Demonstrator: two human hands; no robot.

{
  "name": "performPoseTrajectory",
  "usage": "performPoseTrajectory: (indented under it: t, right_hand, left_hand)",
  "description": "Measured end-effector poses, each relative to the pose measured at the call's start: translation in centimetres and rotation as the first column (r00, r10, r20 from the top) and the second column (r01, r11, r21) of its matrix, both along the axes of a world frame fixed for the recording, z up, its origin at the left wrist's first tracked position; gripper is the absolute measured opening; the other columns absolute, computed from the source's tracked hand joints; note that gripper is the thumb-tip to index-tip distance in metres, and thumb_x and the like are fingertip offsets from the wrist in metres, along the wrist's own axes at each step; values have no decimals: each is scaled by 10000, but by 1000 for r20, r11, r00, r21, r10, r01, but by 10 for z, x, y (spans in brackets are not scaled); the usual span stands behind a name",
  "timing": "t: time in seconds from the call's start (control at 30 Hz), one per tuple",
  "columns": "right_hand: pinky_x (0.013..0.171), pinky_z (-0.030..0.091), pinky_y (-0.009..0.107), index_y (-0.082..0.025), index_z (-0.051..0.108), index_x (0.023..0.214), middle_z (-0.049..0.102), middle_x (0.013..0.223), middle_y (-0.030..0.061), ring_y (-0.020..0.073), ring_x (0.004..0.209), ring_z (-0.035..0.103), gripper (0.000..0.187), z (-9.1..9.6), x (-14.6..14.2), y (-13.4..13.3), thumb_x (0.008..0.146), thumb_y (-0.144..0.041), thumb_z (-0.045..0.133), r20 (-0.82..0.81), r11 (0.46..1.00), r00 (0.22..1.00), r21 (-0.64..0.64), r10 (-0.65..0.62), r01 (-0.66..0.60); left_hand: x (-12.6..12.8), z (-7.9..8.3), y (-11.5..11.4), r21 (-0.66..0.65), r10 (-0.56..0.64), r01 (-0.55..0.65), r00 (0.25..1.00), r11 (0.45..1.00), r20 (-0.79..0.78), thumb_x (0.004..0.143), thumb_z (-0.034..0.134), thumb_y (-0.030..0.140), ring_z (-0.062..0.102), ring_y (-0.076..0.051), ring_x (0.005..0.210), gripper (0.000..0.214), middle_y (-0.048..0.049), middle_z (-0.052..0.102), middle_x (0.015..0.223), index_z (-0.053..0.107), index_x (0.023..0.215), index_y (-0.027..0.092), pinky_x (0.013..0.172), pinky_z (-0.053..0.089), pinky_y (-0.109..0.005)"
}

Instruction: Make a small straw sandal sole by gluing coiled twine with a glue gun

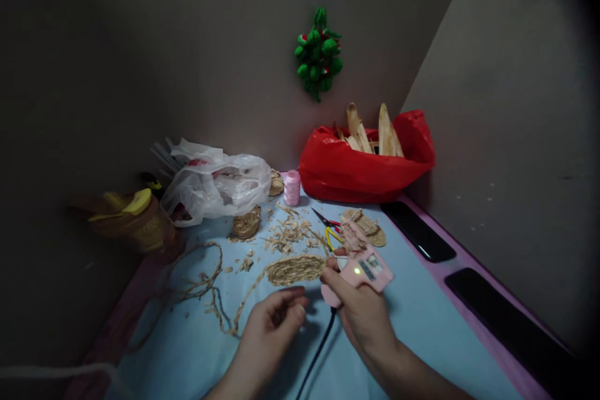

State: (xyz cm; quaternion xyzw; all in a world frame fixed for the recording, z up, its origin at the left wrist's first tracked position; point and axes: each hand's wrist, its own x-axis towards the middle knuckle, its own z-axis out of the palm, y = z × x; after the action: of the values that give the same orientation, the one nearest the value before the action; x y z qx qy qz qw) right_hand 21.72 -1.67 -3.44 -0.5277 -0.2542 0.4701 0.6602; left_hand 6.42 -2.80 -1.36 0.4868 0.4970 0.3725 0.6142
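Note:
My right hand (363, 309) is wrapped round a pink glue gun (370, 272) with a lit green light and a black cord running down from its handle. Fingertips of that hand lie close to the right end of a flat oval woven sole (295, 269); whether they touch it I cannot tell. A braided straw cord (248, 294) trails from the sole's left end. Just below the sole is my left hand (276, 322), fingers loosely bent and apart, holding nothing. Small woven slippers (365, 226) lie behind the glue gun.
Pliers (334, 237), straw scraps (290, 234), a straw coil (246, 223) and a pink thread spool (292, 188) lie beyond the sole. A white plastic bag (220, 184) and red bag of husks (360, 169) stand behind. Two black phones (419, 231) line the right edge.

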Motion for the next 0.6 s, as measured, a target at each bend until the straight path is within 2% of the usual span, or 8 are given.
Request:
performPoseTrajectory:
  t: [0.07,0.13,0.3,0.4,0.47,0.53,0.57,0.6]
  right_hand:
    - [756,512,319,-203,623,927,653,909,30,203,847,620,401,-3,-6,-5,623,-389,807,-34,1000,999,-16,11,-11]
    - [803,513,337,-216,621,970,658,960,47,221,904,623,430,-7,-12,-9,629,-398,809,-26,998,998,-24,63,-64]
    - [871,484,332,-232,622,1072,661,1063,70,226,978,608,453,-11,-13,-14,692,-436,762,9,932,932,-25,362,-362]
    - [811,480,290,-211,642,1074,678,1011,49,206,905,611,508,-4,-7,-12,633,-403,804,-20,810,812,-71,583,-582]
    - [705,479,271,-175,663,1017,682,854,29,185,761,607,521,-1,0,-8,572,-389,828,-78,671,679,-110,730,-734]
    - [630,458,251,-137,682,889,649,723,14,155,650,574,434,1,8,-2,569,-400,812,-59,546,559,-157,827,-823]
    - [596,442,238,-128,684,842,628,682,5,133,603,547,390,1,13,2,585,-401,792,-22,515,528,-194,849,-835]
    - [544,421,230,-125,686,822,605,637,-3,114,538,509,363,1,18,6,602,-401,769,26,520,533,-264,846,-812]
  left_hand:
    - [2,-5,3,-93,172,-161,977,983,123,615,783,518,613,-183,704,453,-112,717,820,735,841,129,656,475,-274]
    - [-3,-6,8,-101,324,-310,932,945,165,604,790,526,596,-168,706,442,-90,700,773,721,766,121,669,468,-262]
    - [-28,7,24,52,526,-542,831,839,179,668,752,497,574,-143,705,389,-38,661,776,692,818,144,656,460,-239]
    - [-42,20,33,135,552,-573,818,809,164,683,737,491,551,-131,659,367,-20,628,722,665,781,145,606,437,-222]
    - [-48,25,36,178,518,-533,846,827,125,698,725,481,500,-112,586,346,5,575,631,631,701,148,560,401,-212]
    - [-51,26,36,202,456,-460,887,865,66,731,699,465,455,-100,546,341,27,516,563,592,639,155,540,366,-207]
    - [-51,26,36,206,420,-418,907,885,36,752,681,458,445,-97,541,342,34,496,547,578,625,157,540,355,-206]
    - [-50,25,35,203,382,-376,924,904,7,770,663,452,439,-95,539,343,38,483,540,570,619,159,542,347,-205]
